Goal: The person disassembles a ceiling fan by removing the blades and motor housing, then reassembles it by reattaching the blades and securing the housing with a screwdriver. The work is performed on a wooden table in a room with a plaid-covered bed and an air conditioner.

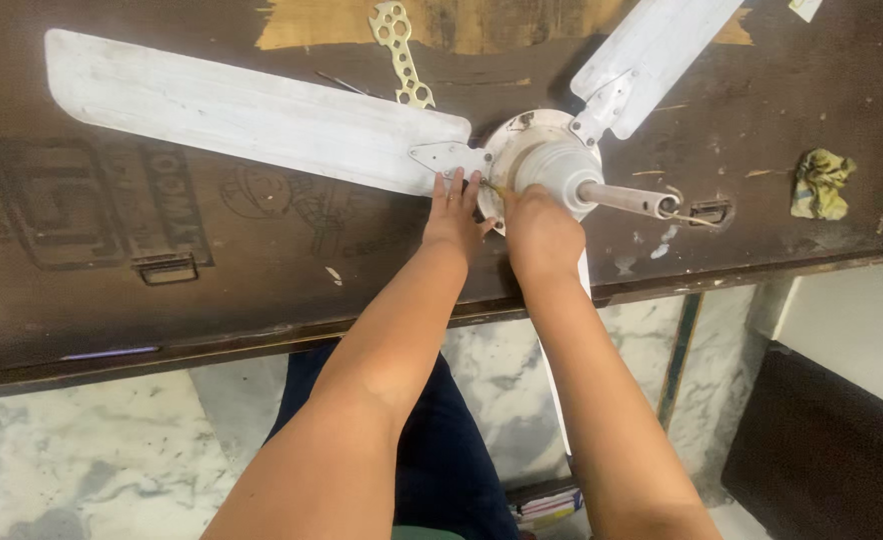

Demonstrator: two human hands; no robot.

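Observation:
A white ceiling fan lies on a dark wooden table (212, 300). Its round motor housing (547, 160) sits near the middle, with a metal rod (627, 198) sticking out to the right. One long blade (252, 110) reaches left, another blade (652, 45) goes up right, and a third hangs down over the table's front edge. My left hand (454, 215) rests flat, fingers on the blade bracket (449, 158). My right hand (540, 230) is closed around a thin tool whose tip points at the bracket by the motor.
A flat multi-hole metal wrench (402, 55) lies at the back of the table. A crumpled yellow-green rag (822, 183) sits at the right. Below the table edge are marble floor, my dark trousers and a dark box at the lower right.

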